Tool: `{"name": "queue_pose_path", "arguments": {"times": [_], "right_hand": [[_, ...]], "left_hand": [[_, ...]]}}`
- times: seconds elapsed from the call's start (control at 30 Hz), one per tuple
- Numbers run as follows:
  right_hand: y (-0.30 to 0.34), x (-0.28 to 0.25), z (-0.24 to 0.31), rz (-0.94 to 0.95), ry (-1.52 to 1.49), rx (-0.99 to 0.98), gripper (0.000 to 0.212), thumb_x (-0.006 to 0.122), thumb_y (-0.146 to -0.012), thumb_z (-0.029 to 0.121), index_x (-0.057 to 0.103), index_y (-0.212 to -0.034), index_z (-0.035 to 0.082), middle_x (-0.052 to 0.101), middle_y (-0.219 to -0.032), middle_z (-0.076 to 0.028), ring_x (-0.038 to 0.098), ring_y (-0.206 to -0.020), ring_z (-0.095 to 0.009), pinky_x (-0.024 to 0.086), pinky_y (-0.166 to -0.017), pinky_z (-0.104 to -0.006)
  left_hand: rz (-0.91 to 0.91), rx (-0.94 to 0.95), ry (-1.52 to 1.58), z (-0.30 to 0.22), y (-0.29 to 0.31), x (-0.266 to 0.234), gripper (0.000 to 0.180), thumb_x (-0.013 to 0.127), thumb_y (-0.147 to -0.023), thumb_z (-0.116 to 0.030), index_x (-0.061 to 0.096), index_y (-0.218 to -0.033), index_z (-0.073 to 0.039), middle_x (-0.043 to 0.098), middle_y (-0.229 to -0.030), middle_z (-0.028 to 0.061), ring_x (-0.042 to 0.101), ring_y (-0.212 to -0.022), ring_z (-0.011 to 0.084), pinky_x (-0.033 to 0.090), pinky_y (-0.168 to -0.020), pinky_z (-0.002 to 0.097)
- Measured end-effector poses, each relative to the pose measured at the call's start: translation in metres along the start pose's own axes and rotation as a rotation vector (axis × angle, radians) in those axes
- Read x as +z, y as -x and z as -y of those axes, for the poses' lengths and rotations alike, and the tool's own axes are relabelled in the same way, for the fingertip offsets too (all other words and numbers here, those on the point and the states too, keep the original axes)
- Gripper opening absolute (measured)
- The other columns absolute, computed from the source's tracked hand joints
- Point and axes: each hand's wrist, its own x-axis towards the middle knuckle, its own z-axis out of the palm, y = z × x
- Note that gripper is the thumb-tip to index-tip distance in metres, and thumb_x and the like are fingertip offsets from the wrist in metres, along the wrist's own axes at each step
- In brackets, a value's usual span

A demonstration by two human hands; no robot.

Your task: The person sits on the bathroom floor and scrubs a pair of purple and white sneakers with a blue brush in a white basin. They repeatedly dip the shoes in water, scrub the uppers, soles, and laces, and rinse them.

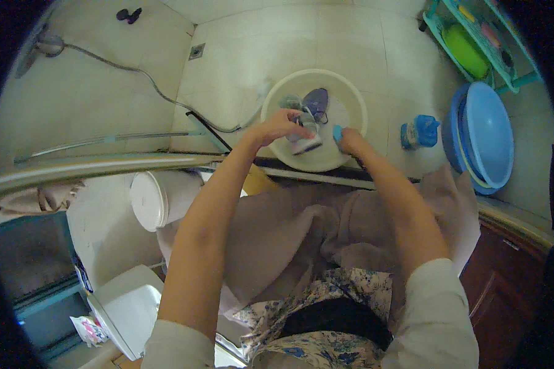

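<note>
Over a round cream basin (346, 104) on the floor, my left hand (281, 126) grips a grey and white shoe (306, 142), tilted with its pale sole edge toward me. In my right hand (353, 143), closed near the basin's right rim, is a small light-blue brush (337, 133); its bristles cannot be made out. The brush and the shoe are apart. Behind the held shoe a dark purple shoe (316, 102) lies in the basin. Beside it rests a grey-green item (291, 102), partly hidden by my left hand.
Right of the basin stands a blue-capped container (420, 131), with blue basins (487, 135) leaning beyond it. A turquoise rack (474, 43) is at the far right. A shower hose (148, 77) trails along the left, near a raised sill (104, 169). A white bucket (149, 201) stands nearer me.
</note>
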Motion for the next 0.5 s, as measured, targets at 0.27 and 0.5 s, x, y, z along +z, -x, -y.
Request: {"name": "queue_pose_path", "arguments": {"times": [0.27,0.5], "right_hand": [[-0.029,0.017,-0.013,-0.316,-0.226,0.074,0.032,0.055,-0.074,0.016,0.054,-0.101,-0.002,0.058,-0.093,-0.025,0.057,-0.089,-0.04,0.046,-0.076,-0.0452],[-0.029,-0.001,-0.017,-0.289,-0.331,0.107,0.041,0.052,-0.078,0.02,0.052,-0.115,0.003,0.059,-0.094,-0.024,0.057,-0.087,-0.039,0.045,-0.077,-0.0449]], "left_hand": [[0.235,0.091,-0.303,0.02,-0.011,0.017,0.037,0.078,-0.064,-0.02,0.064,-0.095,-0.007,0.059,-0.073,-0.0033,0.05,-0.066,0.0065,0.04,-0.057,0.0219],[-0.154,0.223,0.05,0.087,-0.032,0.032,0.036,0.081,-0.061,-0.021,0.058,-0.085,-0.008,0.053,-0.07,-0.0052,0.045,-0.058,0.0038,0.036,-0.048,0.0195]]}}
